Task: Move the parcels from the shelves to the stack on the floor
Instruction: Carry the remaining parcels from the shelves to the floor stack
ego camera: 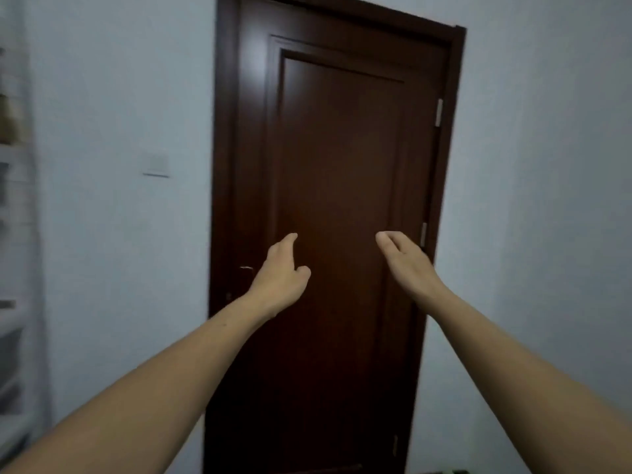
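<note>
Parcels: only blurred lumps on the white shelving unit (pixel 15 234) at the far left edge of the head view. One brownish shape (pixel 8 121) sits on an upper shelf, and grey shapes (pixel 10 357) sit on lower shelves. Too smeared to count them or to confirm they are parcels. No label or print can be read on them.

Two hands, both bare and both holding nothing. The left hand (pixel 280 278) is stretched forward, fingers extended and loosely together, thumb spread off to the side, grip open. The right hand (pixel 407 265) is also stretched forward, fingers straight and close together, palm turned inward toward the other hand, grip open. The hands are level with each other and apart, touching neither each other nor anything else. Two bare forearms run up from the bottom corners.

Behind the hands is one dark brown wooden door (pixel 335 148), closed, with a raised rectangular panel, set in a matching dark frame (pixel 453 138). Three metal hinges run down its right side: the top hinge (pixel 438 112), the middle hinge (pixel 424 234) just right of the right hand, and the bottom hinge (pixel 395 444). One door handle (pixel 245 270) sits at the door's left edge, partly hidden by the left wrist, blurred.

One white light switch (pixel 156 164) is on the pale wall (pixel 119 80), between the shelving and the door. There is no brand or writing anywhere that can be read.
</note>
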